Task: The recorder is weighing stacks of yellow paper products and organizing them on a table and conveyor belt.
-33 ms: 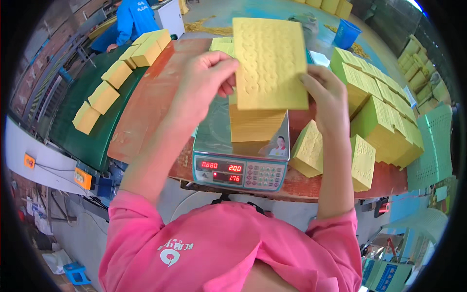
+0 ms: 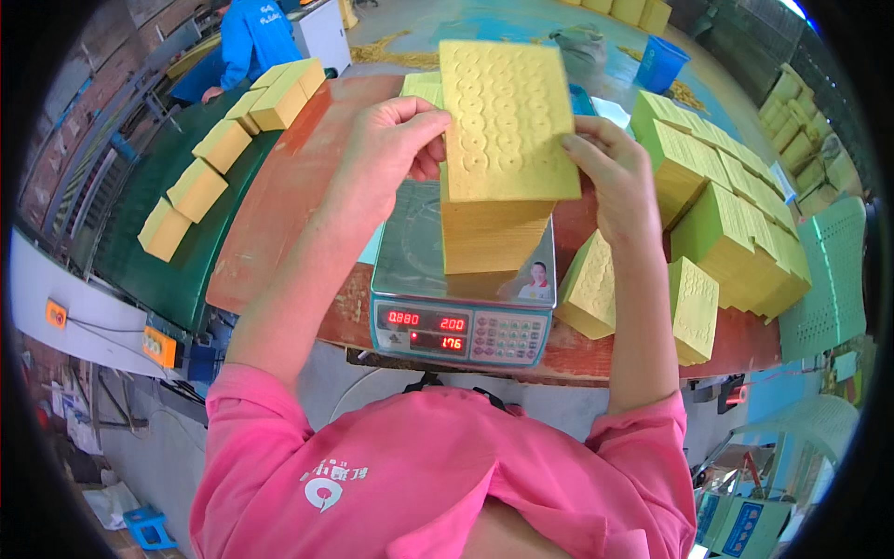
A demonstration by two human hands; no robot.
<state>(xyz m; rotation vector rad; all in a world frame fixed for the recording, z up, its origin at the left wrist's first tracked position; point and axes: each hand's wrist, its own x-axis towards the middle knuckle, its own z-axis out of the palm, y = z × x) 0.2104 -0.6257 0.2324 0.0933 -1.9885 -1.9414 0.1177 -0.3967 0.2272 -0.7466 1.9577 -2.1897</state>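
Observation:
A yellow paper sheet (image 2: 507,116) with rows of embossed rings spans the space between my hands. My left hand (image 2: 402,135) pinches its left edge between thumb and fingers, and my right hand (image 2: 616,168) grips the right edge. Directly below it, a tall stack of yellow paper (image 2: 494,240) stands on the metal pan of a digital scale (image 2: 461,331), whose red display is lit. The sheet covers the top of that stack, so I cannot tell whether the two touch.
Several yellow paper stacks (image 2: 736,224) crowd the right side of the red table (image 2: 279,219), two smaller ones (image 2: 694,312) nearer me. More blocks (image 2: 197,189) line a green conveyor (image 2: 121,228) at left. A person in blue (image 2: 256,42) is at its far end. A blue bin (image 2: 662,63) stands beyond.
The sheet has shifted slightly left, with its lower edge a little higher. My right hand has moved a little left with it. The stack on the scale looks the same.

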